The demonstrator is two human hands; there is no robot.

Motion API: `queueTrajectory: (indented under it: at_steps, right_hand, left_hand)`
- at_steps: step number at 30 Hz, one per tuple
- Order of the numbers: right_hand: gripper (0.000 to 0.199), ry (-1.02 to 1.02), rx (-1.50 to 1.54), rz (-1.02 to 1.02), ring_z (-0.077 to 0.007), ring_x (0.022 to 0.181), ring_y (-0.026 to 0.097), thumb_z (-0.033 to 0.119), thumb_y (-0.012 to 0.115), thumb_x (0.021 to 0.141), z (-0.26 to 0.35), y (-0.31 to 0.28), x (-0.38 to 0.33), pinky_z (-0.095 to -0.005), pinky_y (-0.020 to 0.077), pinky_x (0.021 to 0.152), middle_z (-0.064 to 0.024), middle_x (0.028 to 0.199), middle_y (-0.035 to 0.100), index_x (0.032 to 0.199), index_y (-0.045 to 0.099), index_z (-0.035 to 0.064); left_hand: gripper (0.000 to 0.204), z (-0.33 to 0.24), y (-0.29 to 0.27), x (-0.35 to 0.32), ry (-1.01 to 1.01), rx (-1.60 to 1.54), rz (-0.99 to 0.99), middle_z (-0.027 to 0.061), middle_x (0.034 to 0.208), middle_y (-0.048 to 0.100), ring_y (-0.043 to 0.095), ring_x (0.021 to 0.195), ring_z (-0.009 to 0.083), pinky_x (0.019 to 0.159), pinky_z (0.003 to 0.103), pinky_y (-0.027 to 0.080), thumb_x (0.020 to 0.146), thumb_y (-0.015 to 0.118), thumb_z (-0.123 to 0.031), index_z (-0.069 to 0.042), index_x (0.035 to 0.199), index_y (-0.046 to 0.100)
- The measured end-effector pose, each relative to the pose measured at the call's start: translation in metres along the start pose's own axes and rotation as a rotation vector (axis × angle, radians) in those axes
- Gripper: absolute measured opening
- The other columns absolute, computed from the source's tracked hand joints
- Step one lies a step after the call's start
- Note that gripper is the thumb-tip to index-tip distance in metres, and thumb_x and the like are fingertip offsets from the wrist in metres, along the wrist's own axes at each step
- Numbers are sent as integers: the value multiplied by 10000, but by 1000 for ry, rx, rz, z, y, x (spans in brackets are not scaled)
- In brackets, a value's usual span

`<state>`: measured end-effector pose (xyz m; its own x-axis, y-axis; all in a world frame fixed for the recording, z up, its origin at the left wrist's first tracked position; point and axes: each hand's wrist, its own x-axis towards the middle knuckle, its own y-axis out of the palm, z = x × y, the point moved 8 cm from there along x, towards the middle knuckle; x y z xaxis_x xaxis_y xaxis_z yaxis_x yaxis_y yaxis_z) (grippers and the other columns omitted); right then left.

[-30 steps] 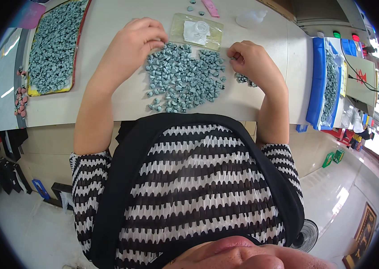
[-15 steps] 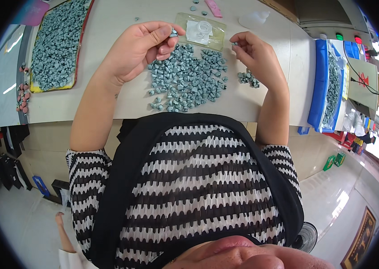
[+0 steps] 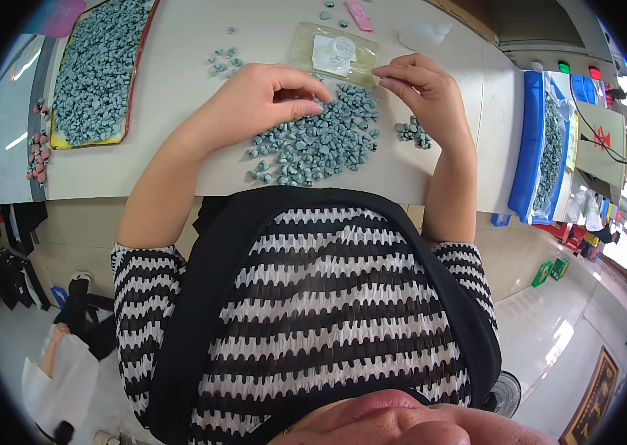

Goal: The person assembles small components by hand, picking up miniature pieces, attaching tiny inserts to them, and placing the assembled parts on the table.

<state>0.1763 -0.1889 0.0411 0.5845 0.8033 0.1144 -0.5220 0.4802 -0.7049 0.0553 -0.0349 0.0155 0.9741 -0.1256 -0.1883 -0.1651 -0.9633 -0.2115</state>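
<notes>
Small grey-green rounded pieces [image 3: 335, 137] lie in a loose pile on the white table. Over the upper left of this pile is my left hand [image 3: 265, 100], its thumb and index finger slightly apart above the pieces, with nothing visible between them. My right hand [image 3: 428, 93] is pinched at the pile's upper right, beside a clear yellowish pad [image 3: 302, 46]. Anything in that pinch is too small to make out. Below the right hand sits a small separate cluster of pieces [image 3: 413, 132]. Another scattered group [image 3: 223, 62] lies beyond my left wrist.
A yellow-and-red-edged tray [image 3: 91, 142] full of similar pieces stands at the left. A blue bin [image 3: 527, 148] with more pieces is at the right. A pink strip [image 3: 358, 15] lies at the back. Another person [image 3: 61, 378] is on the floor side, lower left.
My left hand has come down and right from its raised pinch onto the pile, its fingers parting. My right hand stays pinched, shifted slightly left. The other person shows more fully.
</notes>
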Motion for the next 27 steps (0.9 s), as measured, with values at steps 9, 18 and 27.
queueTrajectory:
  at_steps: [9, 18, 27]
  right_hand:
    - [178, 115, 48, -20, -154, 712, 623, 100, 674, 862, -9, 2, -1, -271, 495, 644, -64, 854, 681, 1027, 728, 60]
    - [173, 97, 64, -59, -135, 691, 624, 96, 657, 871, -8, -1, 0, -259, 498, 630, -69, 839, 679, 1023, 727, 51]
    - [156, 132, 65, -129, -136, 698, 637, 86, 670, 855, -13, -4, -2, -251, 506, 636, -74, 834, 677, 991, 728, 35]
  left_hand:
    - [181, 0, -26, -3, 75, -41, -173, 46, 938, 688, 639, 860, 101, 767, 226, 492, 898, 634, -53, -4, 1065, 682]
    - [199, 6, -54, -7, 129, 130, -340, 45, 926, 682, 617, 839, 110, 747, 233, 475, 897, 630, -67, -16, 1083, 683]
    - [179, 14, -91, -20, 78, 570, -354, 68, 1040, 598, 578, 890, 185, 766, 288, 453, 883, 604, -41, -16, 1052, 660]
